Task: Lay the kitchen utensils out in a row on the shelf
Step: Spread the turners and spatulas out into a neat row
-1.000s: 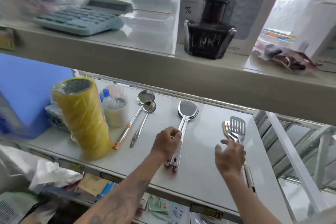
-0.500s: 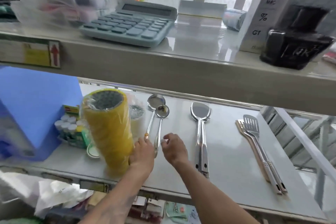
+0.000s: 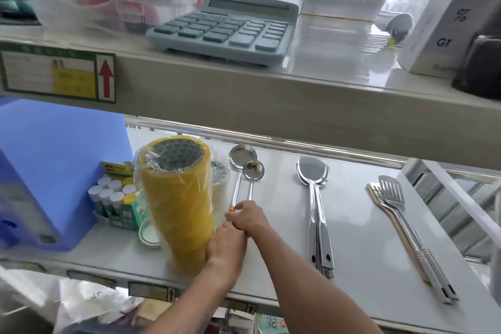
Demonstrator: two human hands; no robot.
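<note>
Both hands are now meeting at the ladle handles, where half a second ago they were hovering apart just short of them, and the view is swinging a little further left. Across the shelf point(image 3: 352, 225), the utensils are lying in three groups: the yellow tape stack point(image 3: 177, 198) is crowding the ladles at nine o'clock, the stacked solid turners point(image 3: 315, 206) are sitting at centre, and the slotted turners point(image 3: 406, 228) are resting at three o'clock. The right hand point(image 3: 248, 218) is curling its fingers around the shafts of the large ladle point(image 3: 238, 168) and small ladle point(image 3: 252, 176), whose bowls are overlapping at twelve o'clock from the grip. The left hand point(image 3: 226, 244) is pressing in just beneath it, at six o'clock, apparently closing on the handle ends, though the exact hold is hidden. Doing this step well probably means sliding the two ladles apart sideways, toward three o'clock and away from the tape, keeping the handles parallel to the turners and the bowls no longer overlapping.
</note>
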